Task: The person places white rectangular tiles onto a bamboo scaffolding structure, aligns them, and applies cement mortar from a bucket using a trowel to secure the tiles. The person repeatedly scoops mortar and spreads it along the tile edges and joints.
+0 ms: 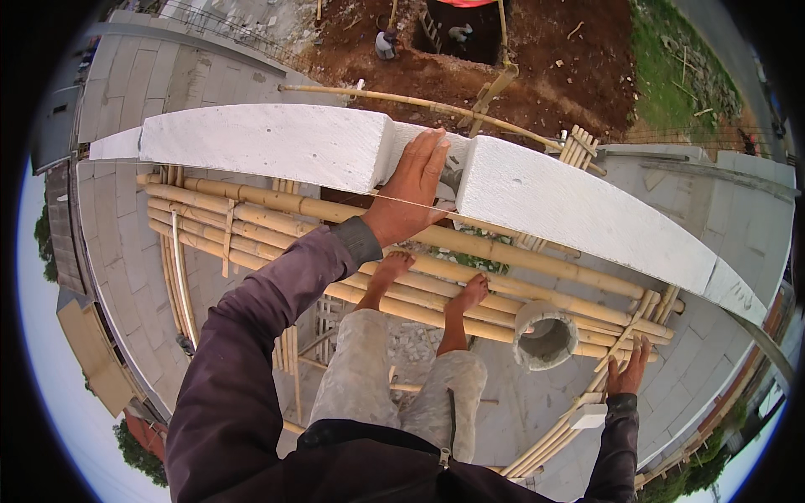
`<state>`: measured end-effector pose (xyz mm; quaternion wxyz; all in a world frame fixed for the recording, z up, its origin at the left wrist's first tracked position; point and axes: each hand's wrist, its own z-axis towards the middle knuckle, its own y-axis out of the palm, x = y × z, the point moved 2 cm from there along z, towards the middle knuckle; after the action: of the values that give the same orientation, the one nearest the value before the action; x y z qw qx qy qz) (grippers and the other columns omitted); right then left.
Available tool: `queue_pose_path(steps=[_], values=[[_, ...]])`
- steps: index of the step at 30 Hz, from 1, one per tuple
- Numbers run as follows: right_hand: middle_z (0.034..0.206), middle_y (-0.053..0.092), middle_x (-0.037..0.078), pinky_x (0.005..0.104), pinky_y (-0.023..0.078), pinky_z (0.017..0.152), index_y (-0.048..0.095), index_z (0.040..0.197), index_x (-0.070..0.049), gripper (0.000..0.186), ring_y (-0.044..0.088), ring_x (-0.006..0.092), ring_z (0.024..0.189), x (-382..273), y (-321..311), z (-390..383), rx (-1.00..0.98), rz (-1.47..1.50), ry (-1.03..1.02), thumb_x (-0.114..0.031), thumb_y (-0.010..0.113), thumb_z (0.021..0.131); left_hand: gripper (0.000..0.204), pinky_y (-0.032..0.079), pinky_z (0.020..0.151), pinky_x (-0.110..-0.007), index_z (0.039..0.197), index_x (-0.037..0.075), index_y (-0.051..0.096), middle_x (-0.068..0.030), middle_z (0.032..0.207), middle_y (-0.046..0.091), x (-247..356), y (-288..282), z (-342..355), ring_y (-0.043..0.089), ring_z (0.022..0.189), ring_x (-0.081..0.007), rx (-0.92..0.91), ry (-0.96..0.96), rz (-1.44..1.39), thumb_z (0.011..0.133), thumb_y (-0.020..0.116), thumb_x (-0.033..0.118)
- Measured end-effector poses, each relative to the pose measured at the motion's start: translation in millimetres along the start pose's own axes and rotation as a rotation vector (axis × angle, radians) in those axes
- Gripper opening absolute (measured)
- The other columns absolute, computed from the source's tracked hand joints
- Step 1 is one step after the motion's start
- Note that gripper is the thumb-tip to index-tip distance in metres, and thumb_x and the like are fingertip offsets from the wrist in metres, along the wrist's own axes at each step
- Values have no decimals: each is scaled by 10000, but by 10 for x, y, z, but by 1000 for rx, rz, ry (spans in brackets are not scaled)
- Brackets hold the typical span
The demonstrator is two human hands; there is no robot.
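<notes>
Constr. site: bamboo scaffold [537,261], block walls [277,147] (prob. pit [482,44] beyond).

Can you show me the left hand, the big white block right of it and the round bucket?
Left hand [411,186]: head view, back of the hand.
White block [579,205]: head view, its broad face.
Round bucket [549,363]: head view, its rim.

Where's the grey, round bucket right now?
In the head view, right of centre: the grey bucket is at the bamboo poles, between the person's right foot and right hand.

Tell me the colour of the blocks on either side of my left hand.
The blocks are white, best seen in the head view.
</notes>
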<state>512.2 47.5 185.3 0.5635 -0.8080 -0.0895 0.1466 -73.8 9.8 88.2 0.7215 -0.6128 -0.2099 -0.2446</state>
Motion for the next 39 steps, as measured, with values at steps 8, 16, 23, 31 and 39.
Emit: queue_pose_path(steps=[8,16,23,31,39], values=[[1457,411,273,503,355,1133,484,1374,-11,639,411,458,1363,-1187,644,-700,-45,211,159,-52,733,786,441,348,1147,-560,1184,12,587,-188,1358,513,491,-535,-1040,458,1331,-389,-52,98,-124,796,765,119],[1290,558,239,502,452,1011,624,1155,3,352,539,441,1207,-2628,1128,-816,-139,517,272,-79,700,822,209,356,1112,-570,972,62,673,-113,1218,576,-106,-2146,-1198,483,1263,-343,145,-29,227,784,762,80],[958,656,174,453,489,857,641,883,11,112,638,359,928,-3754,801,-640,30,647,82,-73,709,852,329,296,1139,-592,1126,63,645,-107,1318,538,-593,-2798,-1447,424,1332,-351,133,-160,417,804,708,39],[1033,637,172,408,482,869,630,964,7,120,622,331,954,-4826,-192,-36,155,614,-323,-9,686,859,305,227,1181,-610,1131,83,651,-114,1385,505,-489,-2670,-1936,358,1407,-355,132,-259,304,840,727,130],[1015,631,166,404,478,848,610,956,19,108,612,324,924,-5168,-501,324,185,680,-431,0,667,866,247,305,1149,-558,1045,65,672,-136,1400,479,-304,-2863,-2384,392,1373,-373,341,-452,315,818,632,-23]])
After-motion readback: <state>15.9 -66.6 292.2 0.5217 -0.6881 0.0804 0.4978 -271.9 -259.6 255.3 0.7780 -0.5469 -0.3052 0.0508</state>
